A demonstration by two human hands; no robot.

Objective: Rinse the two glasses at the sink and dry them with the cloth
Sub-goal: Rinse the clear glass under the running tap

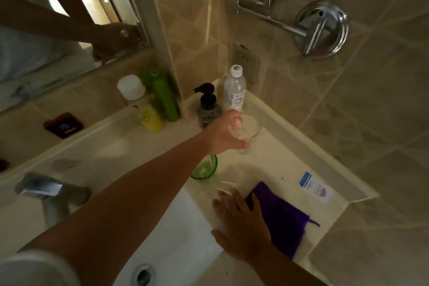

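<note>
Our sink [183, 234] takes the near left of the desk [274, 169], with the tap [44, 189] at its back edge. Our cloth [278, 213] lies flat by the desk's right edge, likely kept dry for later. Our left hand [224, 133] reaches to the far corner, fingers [241, 145] grasping the clear glass [247, 131], probably to carry it to the sink. The green glass [204, 168] stands just nearer. Our right hand [241, 227] rests released beside the cloth. Beige tiles wall the room.

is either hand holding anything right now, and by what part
The left hand grips the clear glass at its rim, fingers curled over the edge. The right hand holds nothing; it lies flat by the purple cloth.
</note>
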